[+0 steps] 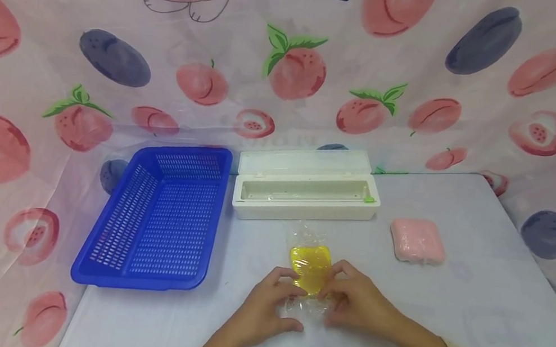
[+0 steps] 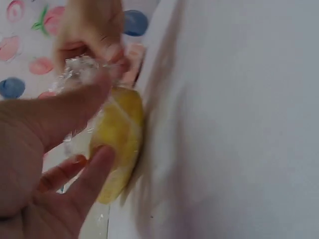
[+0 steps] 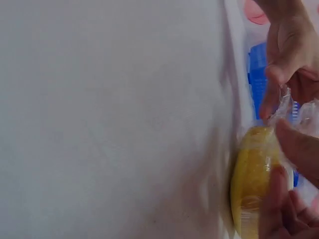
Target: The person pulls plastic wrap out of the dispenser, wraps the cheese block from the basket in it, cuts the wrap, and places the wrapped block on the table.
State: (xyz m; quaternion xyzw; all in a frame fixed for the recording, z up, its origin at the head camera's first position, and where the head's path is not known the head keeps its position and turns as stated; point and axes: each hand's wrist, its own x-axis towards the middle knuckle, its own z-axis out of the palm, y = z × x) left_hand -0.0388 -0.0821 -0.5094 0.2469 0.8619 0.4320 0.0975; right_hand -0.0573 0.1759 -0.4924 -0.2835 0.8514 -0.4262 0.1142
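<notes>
A yellow block (image 1: 311,267) with rounded corners lies on the table, wrapped in clear cling film (image 1: 308,234) whose loose ends stick out above and below. My left hand (image 1: 266,305) is at its left side, fingertips touching the block and thumb held apart from them. From the right, my right hand (image 1: 358,301) pinches the film near the block's lower right corner. The left wrist view shows crumpled film (image 2: 82,69) bunched by the right hand's fingertips. Seen from the right wrist, the block (image 3: 251,169) has film stretched over it. Some fingertips are hidden behind film.
Behind the block stands a white cling film dispenser (image 1: 304,213), its lid raised and a green slider (image 1: 369,199) at the right. A blue plastic basket (image 1: 141,282) sits at the left. To the right lies a film-wrapped pink block (image 1: 418,241). A fruit-patterned cloth hangs behind.
</notes>
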